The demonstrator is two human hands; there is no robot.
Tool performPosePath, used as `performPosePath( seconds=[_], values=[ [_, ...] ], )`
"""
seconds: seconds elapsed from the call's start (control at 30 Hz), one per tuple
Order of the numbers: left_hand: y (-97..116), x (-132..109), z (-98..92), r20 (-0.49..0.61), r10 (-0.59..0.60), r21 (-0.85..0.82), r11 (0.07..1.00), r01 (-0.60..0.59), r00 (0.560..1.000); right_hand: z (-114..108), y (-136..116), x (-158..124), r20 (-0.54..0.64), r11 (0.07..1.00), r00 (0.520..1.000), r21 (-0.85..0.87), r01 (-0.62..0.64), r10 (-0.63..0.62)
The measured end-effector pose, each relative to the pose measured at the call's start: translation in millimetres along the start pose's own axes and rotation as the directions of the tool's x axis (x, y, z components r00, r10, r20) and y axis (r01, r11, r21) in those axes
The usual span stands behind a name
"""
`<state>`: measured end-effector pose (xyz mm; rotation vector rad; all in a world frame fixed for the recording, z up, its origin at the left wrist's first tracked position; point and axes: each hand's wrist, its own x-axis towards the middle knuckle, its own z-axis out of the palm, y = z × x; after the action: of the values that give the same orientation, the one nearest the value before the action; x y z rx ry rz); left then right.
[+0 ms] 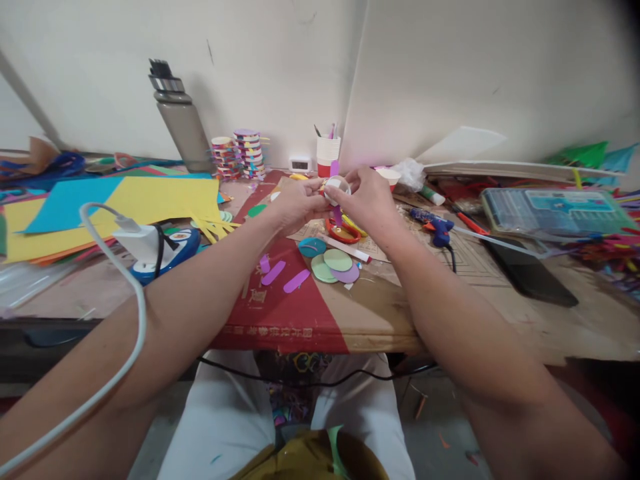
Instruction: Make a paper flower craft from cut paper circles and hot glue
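My left hand [299,205] and my right hand [369,199] meet over the middle of the table, both closed on a small white round piece [338,189]. Purple strips stick out above and below it. Just beneath the hands lie red-handled scissors [343,232] and a white marker [350,249]. Nearer to me are green paper circles [337,259], a purple circle [346,273] and a teal circle [311,247]. Loose purple strips [297,281] rest on the red part of the cardboard.
Coloured sheets [165,203], a power strip [185,247] and a bottle [183,127] are at left. Behind stand stacked decorated cups [249,155] and a cup of pens [328,152]. A glue gun [437,228], phone [533,272] and plastic case [550,210] lie right. A white cable crosses my left forearm.
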<state>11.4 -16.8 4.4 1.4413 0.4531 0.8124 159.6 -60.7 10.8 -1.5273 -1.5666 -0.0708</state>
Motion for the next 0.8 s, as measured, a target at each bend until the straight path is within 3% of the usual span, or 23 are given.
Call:
performPosePath(
  seconds=[0.37, 0.53, 0.8],
  values=[
    [4.9, -2.4, 3.0, -0.026, -0.022, -0.048, 0.999, 0.021, 0.999, -1.4, 5.8, 3.1, 0.028, 0.998, 0.999, 0.053, 0.024, -0.025],
    [6.5, -1.4, 2.5, -0.042, -0.04, -0.117, 0.993, 0.035, 0.998, -5.5, 6.0, 6.3, 0.112, 0.99, 0.993, 0.137, -0.041, 0.026],
    [3.0, 0.9, -1.5, 0.006, -0.013, -0.18, 0.984, 0.013, 1.0, -6.6, 2.2, 3.5, 0.102, 0.97, 0.992, 0.222, -0.101, 0.08]
  ],
)
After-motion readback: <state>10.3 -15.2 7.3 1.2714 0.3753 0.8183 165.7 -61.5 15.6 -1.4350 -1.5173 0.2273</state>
